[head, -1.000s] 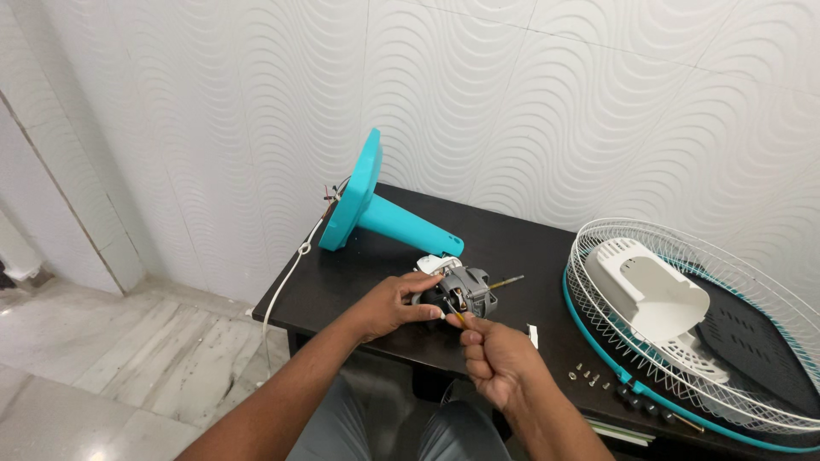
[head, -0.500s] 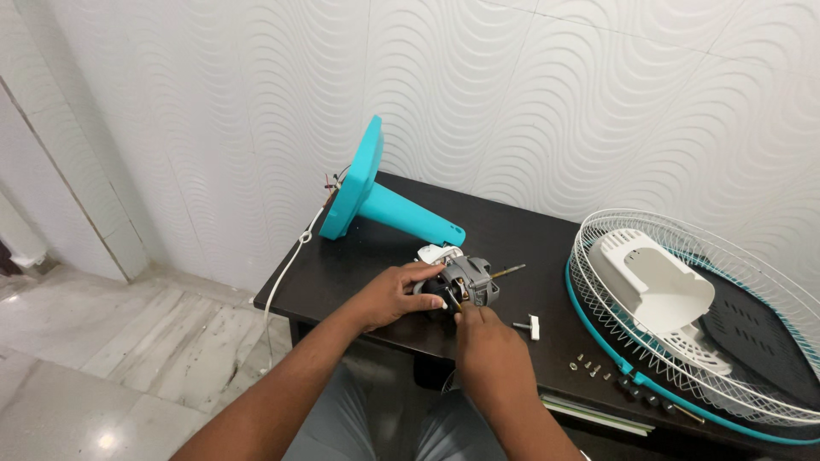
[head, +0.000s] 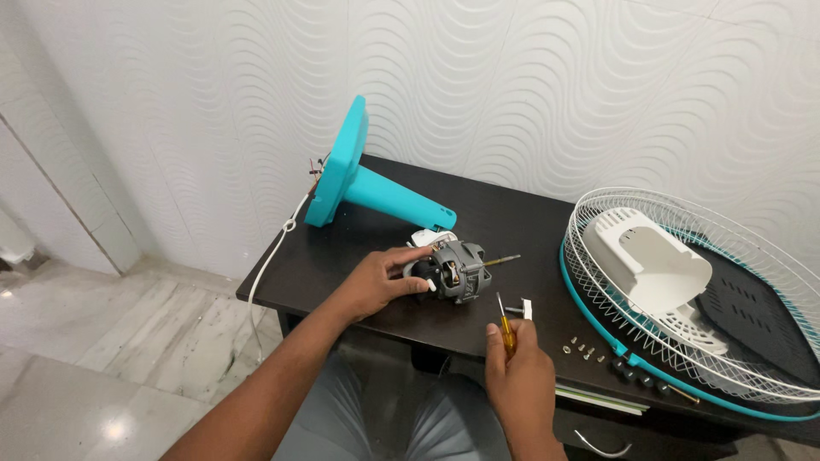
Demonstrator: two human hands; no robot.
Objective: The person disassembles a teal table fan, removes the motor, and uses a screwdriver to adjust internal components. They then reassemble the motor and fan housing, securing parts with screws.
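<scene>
**Hands pause over the fan motor**

Left hand (head: 382, 280) grips the grey fan motor (head: 457, 270) near the desk's (head: 512, 226) front edge, fingers closed round its rear end. Right hand (head: 517, 376) is closed on a yellow-handled screwdriver (head: 506, 329), tip up, just clear of the motor. The step looks like undoing motor screws; next, the tip needs seating squarely in a screw head.

Open dark tabletop (head: 512, 218) behind the grey fan motor (head: 457, 266), between the teal fan base lying on its side (head: 363, 183) and the white wire fan guard (head: 692, 290). Right side blocked by the guard and the white plastic motor cover (head: 649, 256) in it. Small loose screws (head: 581, 347) litter the front edge just beside the guard's rim.
</scene>
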